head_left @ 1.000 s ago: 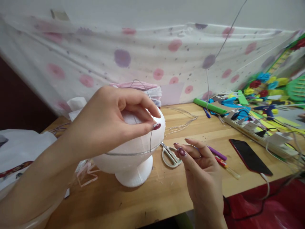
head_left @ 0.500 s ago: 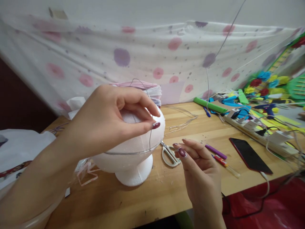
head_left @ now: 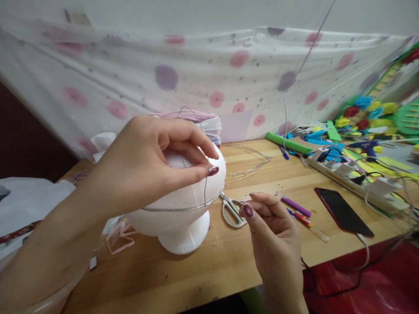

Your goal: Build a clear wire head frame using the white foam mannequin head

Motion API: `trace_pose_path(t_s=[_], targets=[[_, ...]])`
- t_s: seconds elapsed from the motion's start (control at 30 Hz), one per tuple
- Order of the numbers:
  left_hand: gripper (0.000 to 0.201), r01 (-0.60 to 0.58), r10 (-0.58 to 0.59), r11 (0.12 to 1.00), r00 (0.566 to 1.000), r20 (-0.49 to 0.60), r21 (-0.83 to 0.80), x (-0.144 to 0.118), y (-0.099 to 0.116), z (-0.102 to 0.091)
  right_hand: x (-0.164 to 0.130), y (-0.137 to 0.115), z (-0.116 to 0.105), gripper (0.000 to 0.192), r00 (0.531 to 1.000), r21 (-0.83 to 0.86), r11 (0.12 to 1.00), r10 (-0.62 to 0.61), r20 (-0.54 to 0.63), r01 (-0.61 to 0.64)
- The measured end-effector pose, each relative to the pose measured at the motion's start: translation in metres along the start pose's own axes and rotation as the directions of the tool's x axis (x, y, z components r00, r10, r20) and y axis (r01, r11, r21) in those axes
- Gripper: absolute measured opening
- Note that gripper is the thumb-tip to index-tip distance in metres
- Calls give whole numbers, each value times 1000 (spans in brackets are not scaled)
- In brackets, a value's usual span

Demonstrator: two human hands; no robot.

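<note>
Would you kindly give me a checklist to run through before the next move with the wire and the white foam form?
1. Foam form upright on its base: ok.
2. Thin wire between thumb and finger of the left hand: ok.
3. Wire's lower end fastened to the grey band: cannot tell; it reaches the band.
4. Something in the right hand: cannot tell; too small to see.
5. Scissors fully in view: not ok; right fingertips overlap a handle.
</note>
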State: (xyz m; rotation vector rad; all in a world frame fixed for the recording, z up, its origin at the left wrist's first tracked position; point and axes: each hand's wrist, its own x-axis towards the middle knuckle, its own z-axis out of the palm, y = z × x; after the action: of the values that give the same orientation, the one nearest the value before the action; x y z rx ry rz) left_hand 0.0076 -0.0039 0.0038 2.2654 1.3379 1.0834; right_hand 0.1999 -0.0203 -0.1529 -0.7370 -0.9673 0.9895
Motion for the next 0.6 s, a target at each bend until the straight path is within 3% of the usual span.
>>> trace_pose_path(t_s=[0.3,0.6], targets=[[3,68,-68,997,998,3,21,1,8,0,-5,-5,7,14,996,68,996,61,-73,-56],[2,32,-32,999,999,23,-7,0,5,-1,-10,-2,3,16,995,93,992,93,-30,-90]])
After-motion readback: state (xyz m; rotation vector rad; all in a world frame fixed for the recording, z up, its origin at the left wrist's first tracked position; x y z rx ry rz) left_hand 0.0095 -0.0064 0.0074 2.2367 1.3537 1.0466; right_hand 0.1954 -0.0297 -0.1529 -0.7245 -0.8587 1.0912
